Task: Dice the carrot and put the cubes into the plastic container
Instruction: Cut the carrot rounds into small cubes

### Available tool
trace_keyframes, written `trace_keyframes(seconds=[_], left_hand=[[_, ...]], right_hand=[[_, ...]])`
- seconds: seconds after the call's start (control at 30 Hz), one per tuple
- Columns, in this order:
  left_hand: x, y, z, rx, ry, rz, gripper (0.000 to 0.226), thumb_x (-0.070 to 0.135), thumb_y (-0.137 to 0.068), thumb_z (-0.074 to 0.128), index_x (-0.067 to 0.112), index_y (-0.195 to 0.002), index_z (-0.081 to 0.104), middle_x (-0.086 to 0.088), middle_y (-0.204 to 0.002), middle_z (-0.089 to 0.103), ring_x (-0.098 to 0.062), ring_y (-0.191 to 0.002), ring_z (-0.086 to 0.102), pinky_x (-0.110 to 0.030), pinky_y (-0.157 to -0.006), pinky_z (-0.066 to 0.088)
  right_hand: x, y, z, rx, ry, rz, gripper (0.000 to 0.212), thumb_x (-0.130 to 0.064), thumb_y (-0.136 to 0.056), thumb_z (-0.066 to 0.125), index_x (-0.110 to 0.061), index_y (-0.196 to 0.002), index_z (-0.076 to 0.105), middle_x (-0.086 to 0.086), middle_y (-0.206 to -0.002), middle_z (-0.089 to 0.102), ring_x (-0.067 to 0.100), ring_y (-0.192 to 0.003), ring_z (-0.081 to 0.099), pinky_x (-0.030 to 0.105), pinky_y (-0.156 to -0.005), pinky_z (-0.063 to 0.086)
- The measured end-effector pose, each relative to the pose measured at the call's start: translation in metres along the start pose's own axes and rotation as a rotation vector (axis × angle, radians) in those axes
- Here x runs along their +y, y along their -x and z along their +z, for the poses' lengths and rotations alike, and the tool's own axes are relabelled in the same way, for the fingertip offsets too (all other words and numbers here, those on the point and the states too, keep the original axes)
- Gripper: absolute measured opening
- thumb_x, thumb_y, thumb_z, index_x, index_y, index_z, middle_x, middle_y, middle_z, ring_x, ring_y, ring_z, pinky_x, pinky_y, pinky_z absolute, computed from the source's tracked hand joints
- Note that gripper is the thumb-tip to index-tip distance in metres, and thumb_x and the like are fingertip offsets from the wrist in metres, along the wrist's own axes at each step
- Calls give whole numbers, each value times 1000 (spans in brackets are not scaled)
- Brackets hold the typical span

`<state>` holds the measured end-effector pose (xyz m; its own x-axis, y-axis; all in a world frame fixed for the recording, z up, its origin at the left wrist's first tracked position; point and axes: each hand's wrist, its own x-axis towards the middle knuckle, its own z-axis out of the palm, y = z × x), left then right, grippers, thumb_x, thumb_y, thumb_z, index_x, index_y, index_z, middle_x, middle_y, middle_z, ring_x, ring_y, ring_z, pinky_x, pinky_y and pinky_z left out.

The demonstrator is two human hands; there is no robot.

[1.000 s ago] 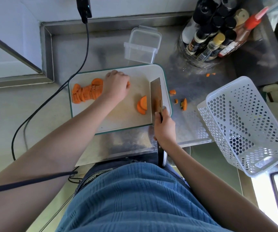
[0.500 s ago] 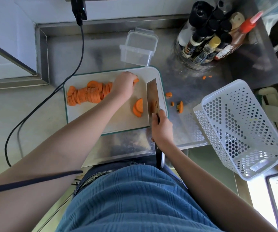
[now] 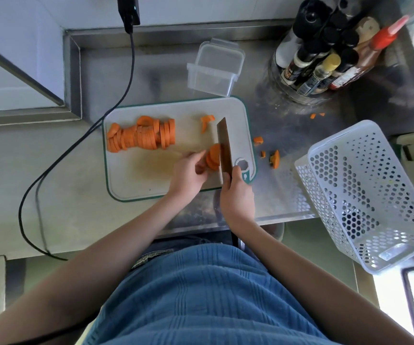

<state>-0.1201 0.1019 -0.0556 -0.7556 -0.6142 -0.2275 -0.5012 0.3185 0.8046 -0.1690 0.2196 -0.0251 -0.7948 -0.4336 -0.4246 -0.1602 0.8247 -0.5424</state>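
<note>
— Since a second ago, what moved?
— Left hand (image 3: 188, 170) left the sliced carrot row (image 3: 142, 135) at the board's upper left and now pinches the small stack of slices (image 3: 213, 156) at centre frame, against the cleaver (image 3: 224, 145).
— Right hand (image 3: 237, 195)?
— Clenched on the cleaver's handle.
— Container?
— One plastic container (image 3: 214, 68), above the cutting board (image 3: 151, 175). Three carrot bits (image 3: 274, 159) lie right of it.

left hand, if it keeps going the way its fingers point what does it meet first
The left hand points right, at the small stack of carrot slices it already touches; just beyond stands the cleaver blade.
</note>
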Motion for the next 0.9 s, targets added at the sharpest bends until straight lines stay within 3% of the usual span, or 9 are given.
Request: trace_keyframes(seconds=[0.43,0.67,0.8,0.9], left_hand=[[-6,3,2,58,-27,40,29,5,-77,73,7,-106,67,-6,-94,68,-14,-81,64,-24,-81,52],[-7,5,-1,34,-37,127,40,3,-76,73,10,-114,67,-3,-104,69,-12,-88,66,-24,-86,52],[-4,9,-2,43,-8,100,36,3,-78,72,9,-113,67,-3,-101,71,-12,-88,66,-20,-87,51],[-3,12,-4,106,32,20,31,8,-87,64,6,-118,64,-6,-108,69,-14,-96,64,-18,-90,46]], right_hand=[[2,10,4,-41,97,-35,15,-26,-103,30,-12,-100,35,17,-77,58,35,-68,57,40,-57,49],[0,14,5,-39,111,-32,14,-27,-103,29,-15,-96,32,15,-75,57,35,-67,57,39,-56,48],[-2,14,0,-26,103,-35,16,-28,-103,29,-14,-98,35,14,-76,58,35,-67,57,41,-57,50],[-4,13,-11,14,45,-34,18,-30,-103,29,-15,-107,38,10,-70,56,33,-62,56,35,-52,45]])
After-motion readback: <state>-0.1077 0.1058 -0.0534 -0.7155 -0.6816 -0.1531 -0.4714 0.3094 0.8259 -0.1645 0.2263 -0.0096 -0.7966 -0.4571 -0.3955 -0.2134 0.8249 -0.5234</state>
